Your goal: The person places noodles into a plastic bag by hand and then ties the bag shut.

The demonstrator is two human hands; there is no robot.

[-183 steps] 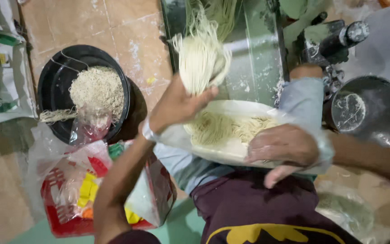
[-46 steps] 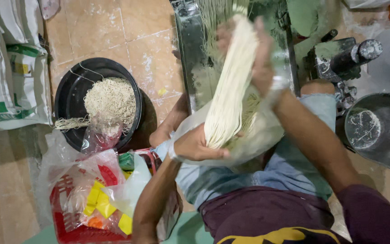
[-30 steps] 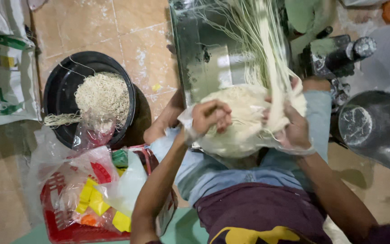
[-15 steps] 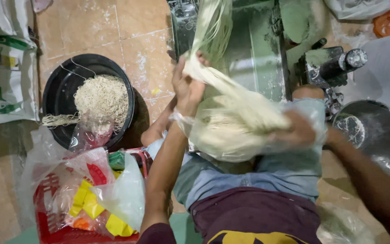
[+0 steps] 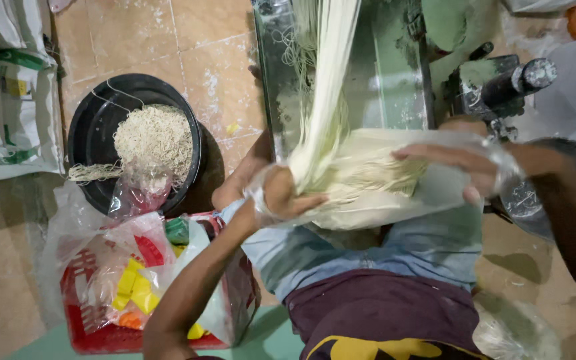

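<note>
1. The left hand [image 5: 287,198] was closed, fingers curled round the lower end of the noodle strands [image 5: 325,100] and pinching them against the near rim of the clear plastic bag [image 5: 395,200].
2. The right hand [image 5: 461,160] lay flat, fingers spread and nearly straight, inside or under the bag's film on the far right side (which of the two could not be told through the plastic); it gripped nothing firmly that I could see.
3. Key relation: the strands ran up and away from the left fingers, long axis nearly vertical in the frame with a slight lean to the right, reaching the top edge over the metal chute [image 5: 381,80] of the noodle machine. The left hand was the nearer one and was touching them; the right hand stood well apart from the hanging bundle.
4. A loose heap of noodles [image 5: 368,177] already lay in the bag, between the two hands, over the person's lap.
5. Left of the knee: a black round basin [image 5: 95,127] on the tiled floor, holding a mound of cut noodles [image 5: 155,137].
6. Near the basin, closer to the viewer: a red basket [image 5: 101,337] with clear bags and yellow packets [image 5: 135,290].
7. Far left: white sacks [image 5: 1,100] with green bands and printing, leaning upright.
8. Upper right: a dark motor [image 5: 508,80], dusted with flour.
</note>
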